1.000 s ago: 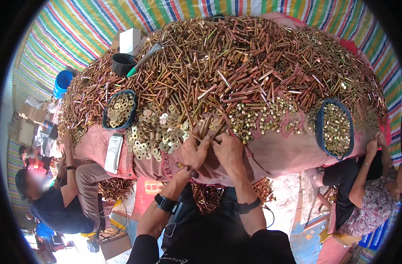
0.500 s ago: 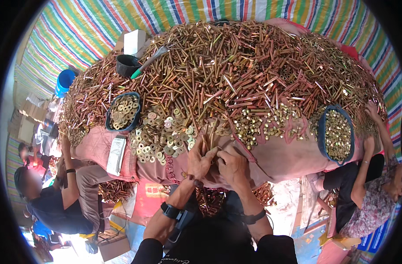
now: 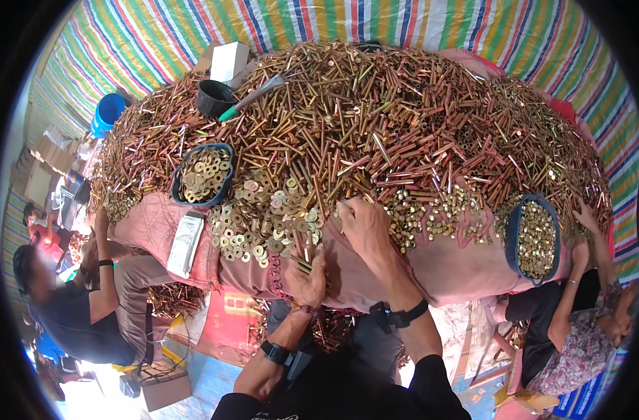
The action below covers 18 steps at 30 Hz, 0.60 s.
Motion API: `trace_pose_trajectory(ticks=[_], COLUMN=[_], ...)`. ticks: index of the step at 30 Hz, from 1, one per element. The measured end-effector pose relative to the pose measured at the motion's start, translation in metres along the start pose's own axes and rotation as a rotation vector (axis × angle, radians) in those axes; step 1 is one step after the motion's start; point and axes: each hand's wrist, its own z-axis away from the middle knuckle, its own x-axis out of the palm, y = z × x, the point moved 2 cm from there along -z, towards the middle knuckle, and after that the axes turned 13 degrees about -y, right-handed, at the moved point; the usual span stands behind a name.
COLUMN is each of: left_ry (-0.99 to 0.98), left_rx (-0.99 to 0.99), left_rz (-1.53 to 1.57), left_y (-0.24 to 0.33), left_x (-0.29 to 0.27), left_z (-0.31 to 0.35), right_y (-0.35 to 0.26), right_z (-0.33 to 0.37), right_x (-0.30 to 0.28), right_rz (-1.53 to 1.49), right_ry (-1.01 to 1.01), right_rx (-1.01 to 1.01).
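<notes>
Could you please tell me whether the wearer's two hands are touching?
No, pink cloth shows between the left hand, holding slim metal pieces, and the right hand.

The left hand holds a few rod-like pieces. The right hand is at the near border of a large heap of similar metal pieces. Loose washers lie to the left, small gold-coloured parts to the right.
</notes>
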Motion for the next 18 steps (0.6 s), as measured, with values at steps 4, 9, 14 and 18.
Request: trace_pose_trajectory(ticks=[4,9,14,18], left_ry=[-0.145,-0.043,-0.054,-0.098], left_rx=[0.109,0.142,-0.081,-0.081], left_rz=[-0.256,-0.18,0.257,0.253], left_y=[-0.005,-0.009,-0.01,-0.008], left_x=[0.001,0.003,-0.006,-0.009], left_z=[0.008,0.009,-0.002,-0.004], right_y=[-0.006,-0.002,0.01,0.022], right_z=[-0.032,-0.048,-0.051,-0.045], right_x=[0.007,0.024,0.025,0.017], right_rz=[0.161,0.195,0.101,-0.117], right_ry=[-0.171,-0.193,-0.1,-0.272], right_rx=[0.121,0.175,0.159,0.201])
